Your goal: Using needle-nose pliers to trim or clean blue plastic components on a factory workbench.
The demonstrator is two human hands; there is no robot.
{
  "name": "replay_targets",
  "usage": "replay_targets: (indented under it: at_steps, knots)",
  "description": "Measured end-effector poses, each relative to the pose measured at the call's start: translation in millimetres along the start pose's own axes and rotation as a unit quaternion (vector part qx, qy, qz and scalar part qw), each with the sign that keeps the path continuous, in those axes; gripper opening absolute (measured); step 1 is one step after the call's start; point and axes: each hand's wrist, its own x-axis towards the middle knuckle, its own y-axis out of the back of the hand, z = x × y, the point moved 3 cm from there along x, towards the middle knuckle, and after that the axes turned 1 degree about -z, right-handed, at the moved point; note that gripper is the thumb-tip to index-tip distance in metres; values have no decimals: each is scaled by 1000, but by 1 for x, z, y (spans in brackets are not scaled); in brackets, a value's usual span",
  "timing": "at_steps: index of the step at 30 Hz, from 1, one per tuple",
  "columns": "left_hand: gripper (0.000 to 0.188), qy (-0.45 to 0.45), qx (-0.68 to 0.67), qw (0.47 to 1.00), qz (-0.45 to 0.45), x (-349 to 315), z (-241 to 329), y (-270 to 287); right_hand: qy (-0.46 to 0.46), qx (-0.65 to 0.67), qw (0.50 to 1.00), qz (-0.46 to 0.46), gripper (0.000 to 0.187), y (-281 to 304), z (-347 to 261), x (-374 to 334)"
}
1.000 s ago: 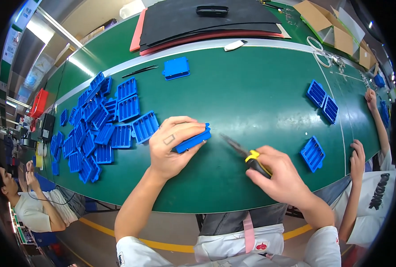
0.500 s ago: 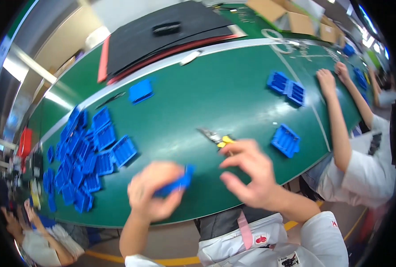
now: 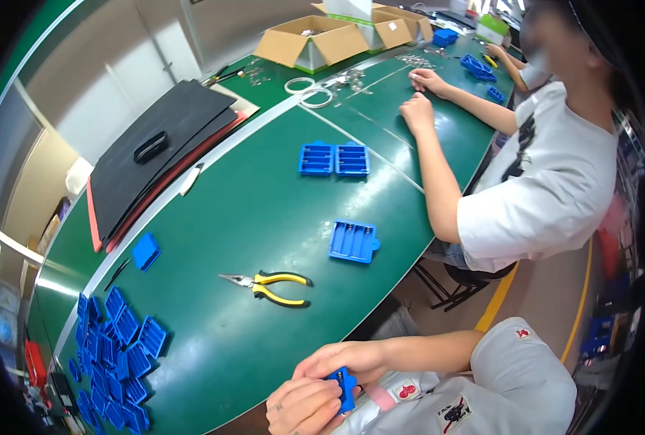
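Note:
At the lower edge, close to my body, a small blue plastic battery box (image 3: 346, 391) is held between both hands. My left hand (image 3: 304, 407) is closed around its left side, and my right hand (image 3: 351, 359) grips it from above and behind. The fingers cover much of the box. On the green table beyond my hands lie long-nose pliers (image 3: 283, 278) with yellow and black handles, their jaws pointing left. A single open battery box (image 3: 353, 241) with slots rests farther right. Behind it, a pair of joined battery boxes (image 3: 335, 159) lies open side up.
A heap of blue battery boxes (image 3: 112, 362) covers the table's left end, with a lone blue piece (image 3: 146, 251) above it. Black sheets (image 3: 159, 138) are stacked along the far edge. Cardboard boxes (image 3: 311, 40) stand farther back. A co-worker's arms (image 3: 438, 167) rest on the table at right.
The view has swung right. My hands have come together near my body; the right hand, empty before and near the pliers, now also grips the blue battery box. The pliers lie free on the table.

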Motion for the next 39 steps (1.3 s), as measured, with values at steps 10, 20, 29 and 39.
replay_targets:
  at_steps: [10,20,29,39]
  knots:
    - [19,8,-26,1000,5,-8,11,-11,-28,-35,999,8,32,7,9,-7]
    - [18,51,-82,995,17,-44,-6,-10,-51,-48,993,91,33,19,7,1]
    - [28,48,-29,997,-60,-21,3,-7,-54,-69,993,84,37,32,12,7]
    - [36,-4,-33,992,-125,-32,-6,-12,-53,-74,994,68,38,47,31,1]
